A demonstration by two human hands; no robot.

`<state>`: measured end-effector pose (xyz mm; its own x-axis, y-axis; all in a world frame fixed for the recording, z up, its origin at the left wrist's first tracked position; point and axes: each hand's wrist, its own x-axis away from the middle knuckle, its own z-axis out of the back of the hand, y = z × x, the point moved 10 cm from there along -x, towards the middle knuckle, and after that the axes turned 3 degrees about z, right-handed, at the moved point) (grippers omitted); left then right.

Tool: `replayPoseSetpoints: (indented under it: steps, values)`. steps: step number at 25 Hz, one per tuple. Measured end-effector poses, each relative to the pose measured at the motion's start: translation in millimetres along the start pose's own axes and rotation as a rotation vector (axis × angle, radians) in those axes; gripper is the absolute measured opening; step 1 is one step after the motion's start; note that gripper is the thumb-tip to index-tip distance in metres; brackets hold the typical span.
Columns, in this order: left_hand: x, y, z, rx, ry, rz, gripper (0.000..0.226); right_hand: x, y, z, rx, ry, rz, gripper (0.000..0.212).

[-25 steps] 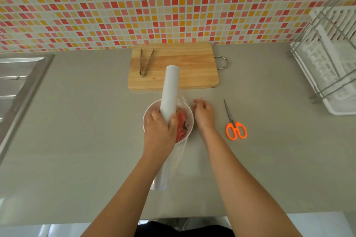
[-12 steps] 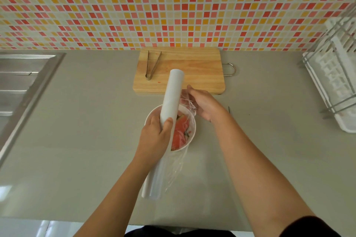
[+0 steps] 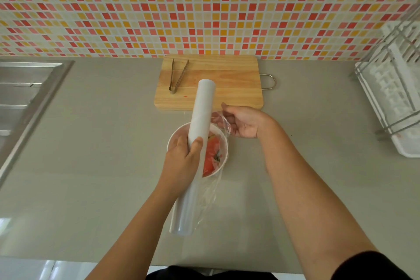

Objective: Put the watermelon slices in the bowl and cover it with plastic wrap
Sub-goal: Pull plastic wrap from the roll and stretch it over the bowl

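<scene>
A white bowl [image 3: 223, 143] sits on the grey counter with red watermelon slices [image 3: 212, 154] inside. Above it my left hand [image 3: 181, 161] grips a long white roll of plastic wrap [image 3: 200, 120], held lengthwise over the bowl's left half. Clear film [image 3: 221, 120] comes off the roll's right side. My right hand [image 3: 243, 121], palm up at the bowl's far right rim, holds the film's crumpled free edge in its fingers. More loose film [image 3: 208, 198] hangs off the roll below the bowl.
A wooden cutting board [image 3: 209, 82] with metal tongs [image 3: 177, 76] lies behind the bowl against the tiled wall. A steel sink [image 3: 25, 88] is at the left. A white dish rack [image 3: 391, 88] stands at the right.
My right hand left the bowl's right side, took hold of the film's edge and rose to the far right rim. The view shifted so the scissors are hidden.
</scene>
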<state>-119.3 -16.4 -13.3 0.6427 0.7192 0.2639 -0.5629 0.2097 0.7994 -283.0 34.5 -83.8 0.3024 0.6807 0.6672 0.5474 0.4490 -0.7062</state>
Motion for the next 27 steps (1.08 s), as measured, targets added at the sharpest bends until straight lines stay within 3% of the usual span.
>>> replayPoseSetpoints:
  steps: [6, 15, 20, 24, 27]
  values:
    - [1.6, 6.7, -0.9, 0.030, -0.001, -0.025, 0.012, 4.5, 1.3, 0.2, -0.105, -0.004, -0.036, 0.028]
    - [3.7, 5.7, -1.2, 0.052, -0.024, -0.003, 0.008, 9.8, -5.6, -3.9, -0.252, 0.008, -0.026, 0.007]
    - [2.5, 3.4, 3.4, 0.081, 0.031, 0.005, 0.016, 7.0, -13.4, 12.0, -0.357, 0.192, 0.107, 0.011]
    - [1.1, -0.3, 2.3, 0.098, 0.051, 0.006, 0.026, 7.5, -13.4, 10.7, -0.480, 0.215, 0.148, 0.006]
    - [5.1, -0.4, 3.6, 0.070, 0.087, -0.002, 0.033, 10.1, -17.1, 8.7, -0.442, 0.212, 0.233, 0.019]
